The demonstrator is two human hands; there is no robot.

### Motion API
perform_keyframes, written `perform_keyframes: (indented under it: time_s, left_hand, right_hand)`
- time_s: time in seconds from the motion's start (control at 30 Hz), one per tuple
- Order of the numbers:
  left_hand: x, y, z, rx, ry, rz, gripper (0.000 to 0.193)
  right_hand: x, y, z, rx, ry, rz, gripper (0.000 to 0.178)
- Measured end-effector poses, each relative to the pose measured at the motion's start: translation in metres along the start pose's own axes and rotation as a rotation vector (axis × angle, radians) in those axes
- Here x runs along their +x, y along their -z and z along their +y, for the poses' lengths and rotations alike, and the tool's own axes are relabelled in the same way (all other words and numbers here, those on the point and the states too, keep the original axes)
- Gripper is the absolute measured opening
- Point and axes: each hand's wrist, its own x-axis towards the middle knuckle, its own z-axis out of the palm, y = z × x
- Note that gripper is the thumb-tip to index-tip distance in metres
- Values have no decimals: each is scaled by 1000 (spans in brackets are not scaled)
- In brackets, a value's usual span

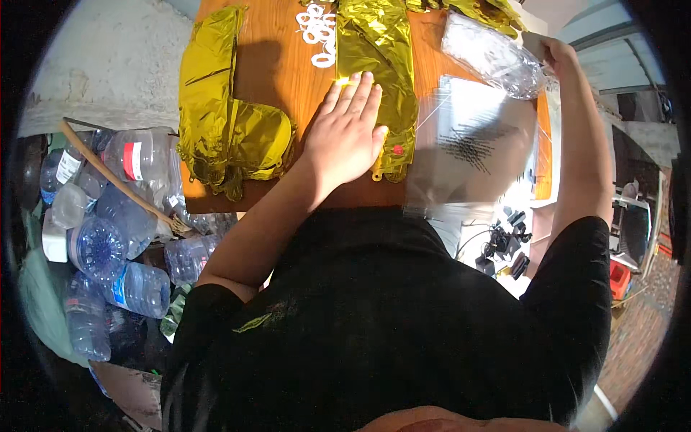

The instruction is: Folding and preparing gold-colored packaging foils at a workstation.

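Note:
My left hand (pixel 347 131) lies flat, fingers stretched out and close together, on a flattened gold foil balloon (pixel 381 43) on the wooden table. Another flat gold foil balloon (pixel 209 86), shaped like an L or a boot, is spread to its left. At the far right, my right hand (pixel 560 56) has its fingers curled by a small greyish piece; its fingertips are partly hidden, and what it grips is unclear. Close beside that hand is a crumpled clear plastic package (pixel 489 54). Clear flat plastic bags (pixel 468 137) with dark print lie at the table's right front.
White ribbon loops (pixel 317 32) sit at the back of the wooden table (pixel 306 68), and more gold foil (pixel 497 13) at the far right. Left of the table, several empty plastic bottles (pixel 101 245) are piled with a curved stick (pixel 108 173). Black small items (pixel 507 241) lie below the right edge.

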Motion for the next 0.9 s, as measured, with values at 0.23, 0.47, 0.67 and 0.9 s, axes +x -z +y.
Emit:
perform_keyframes:
  time_s: [0.23,0.47,0.67,0.9]
  left_hand:
    - [-14,5,-5,87,103,-83,68]
    - [-5,0,-2,40,18,-16,68]
    - [-6,1,-2,63,21,-29,68]
    - [-6,0,-2,61,0,-4,68]
  right_hand:
    - [-28,-80,-5,-148,38,-93,11]
    - [31,94,13,480,236,-129,15]
    - [-104,82,-8,478,204,120,21]
    - [-165,5,-26,666,216,62,10]
